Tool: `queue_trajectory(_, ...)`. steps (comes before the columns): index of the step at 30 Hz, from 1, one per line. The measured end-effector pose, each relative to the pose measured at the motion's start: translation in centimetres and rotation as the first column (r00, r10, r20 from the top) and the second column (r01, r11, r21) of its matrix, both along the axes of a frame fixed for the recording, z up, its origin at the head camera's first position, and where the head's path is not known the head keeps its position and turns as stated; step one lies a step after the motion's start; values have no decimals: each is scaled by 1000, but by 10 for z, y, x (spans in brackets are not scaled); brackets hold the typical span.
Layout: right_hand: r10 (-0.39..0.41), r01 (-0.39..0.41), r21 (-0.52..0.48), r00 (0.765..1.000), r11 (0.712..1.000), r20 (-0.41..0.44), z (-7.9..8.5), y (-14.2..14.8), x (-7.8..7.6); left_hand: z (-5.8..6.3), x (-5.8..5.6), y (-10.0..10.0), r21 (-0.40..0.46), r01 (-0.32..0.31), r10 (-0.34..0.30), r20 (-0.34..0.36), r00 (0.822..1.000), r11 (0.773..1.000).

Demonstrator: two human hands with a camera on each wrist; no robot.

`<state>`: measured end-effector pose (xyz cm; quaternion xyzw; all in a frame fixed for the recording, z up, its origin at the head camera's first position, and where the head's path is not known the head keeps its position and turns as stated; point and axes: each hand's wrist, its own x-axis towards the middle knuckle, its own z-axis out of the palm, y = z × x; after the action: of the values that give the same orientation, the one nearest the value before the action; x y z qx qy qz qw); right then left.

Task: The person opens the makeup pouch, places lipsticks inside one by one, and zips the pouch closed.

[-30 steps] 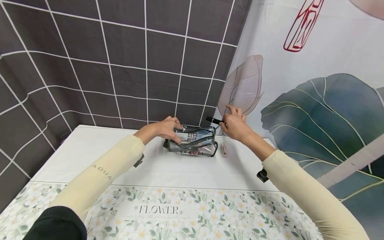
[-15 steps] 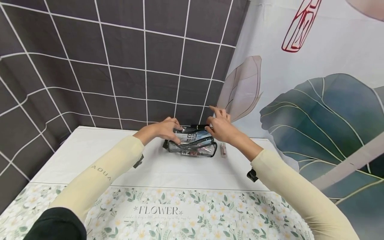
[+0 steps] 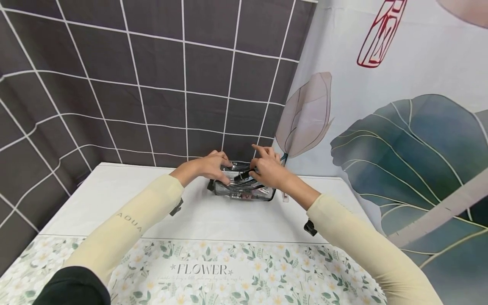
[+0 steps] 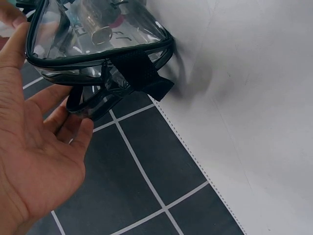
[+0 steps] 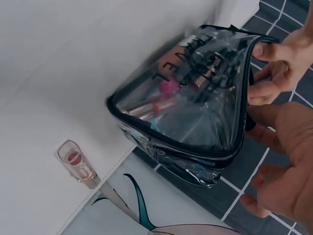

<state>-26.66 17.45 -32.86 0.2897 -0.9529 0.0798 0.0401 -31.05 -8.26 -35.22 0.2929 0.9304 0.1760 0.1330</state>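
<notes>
A clear zip pouch with black trim and TRAVEL lettering stands unzipped on the white tabletop. Several cosmetics, among them a pink-ended item, show through its wall. My left hand grips the pouch at its left end, the thumb on the front rim and the fingers at the back, as the left wrist view also shows. In my right hand a slim black cosmetic tube is pinched by one end, slanting over the pouch's mouth. Whether its far end is inside cannot be told.
Right of the pouch a lip gloss with a clear cap lies on the white tabletop. A dark gridded cloth hangs behind, with a leaf-print cloth on the right. A floral mat covers the table's front.
My right hand has moved left and slightly down with the black tube, from right of the pouch to over its mouth. The left hand has stayed on the pouch.
</notes>
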Motion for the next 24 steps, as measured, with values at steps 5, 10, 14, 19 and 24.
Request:
queue_trajectory(5, -13, 12, -37, 1000, 999, -19, 0, 0, 1, -1, 0, -1, 11, -1, 1, 2, 1000, 1000)
queue_trajectory(10, -31, 28, -68, 999, 997, -41, 1, 6, 0, 1, -1, -1, 15, 4, -4, 3, 1000, 1000)
queue_trajectory(14, -43, 39, -79, 998, 996, -43, 0, 11, -1, 1, -2, 0, 20, 7, -8, 9, 1000, 1000)
queue_trajectory(19, -57, 53, -92, 998, 994, -36, 1, 16, -3, 1, -1, 0, 27, 2, -3, 31, 1000, 1000)
queue_trajectory(24, -71, 65, -120, 997, 991, -39, 2, 21, -4, 0, 1, -1, 35, -5, 3, 46, 999, 999)
